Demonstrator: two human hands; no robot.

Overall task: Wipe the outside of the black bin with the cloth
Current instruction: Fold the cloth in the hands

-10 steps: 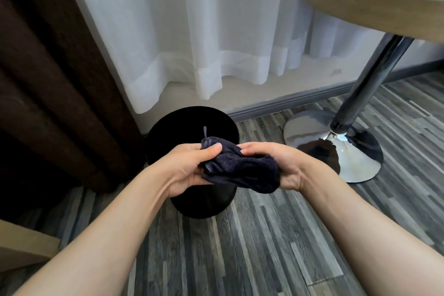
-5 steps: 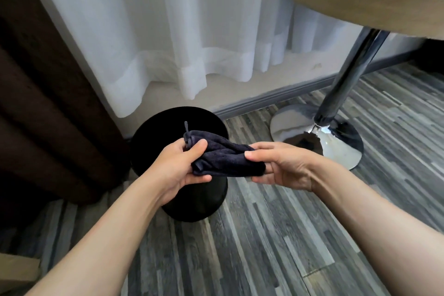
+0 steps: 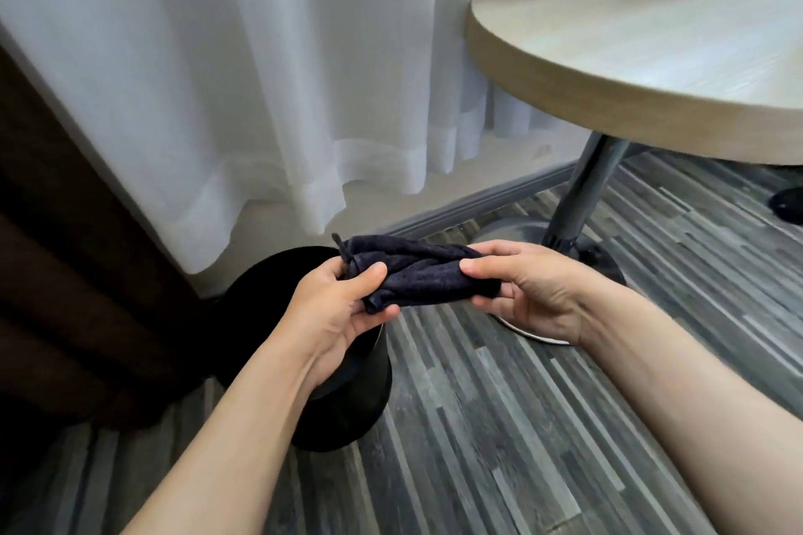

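Grey striped plank floor point(image 3: 499, 426) fills the lower part of the view, meeting a pale wall with a grey skirting board point(image 3: 469, 204) behind. One white sheer curtain point(image 3: 260, 78) hangs over that wall, its hem clear of the floor, and one dark brown drape point(image 3: 65, 274) runs down the left edge. One round table point(image 3: 652, 69) with a pale wood top stands at the right on a single chrome leg point(image 3: 582, 195) and a round chrome foot, partly hidden by the right hand.

One black bin point(image 3: 347, 400) stands upright on the floor below the curtain hem, beside the drape and left of the table foot. The left wrist and forearm cover much of its rim and wall.

One dark cloth point(image 3: 417, 274), bunched into a loose roll, is held in the air above the bin's mouth and apart from it. Two bare hands hold it, one at each end. The left hand point(image 3: 343, 313) has thumb and fingers closed round the left end, where a small loop sticks up. The right hand point(image 3: 530, 291) pinches the right end between thumb on top and curled fingers beneath. Both forearms reach in from the bottom edge.
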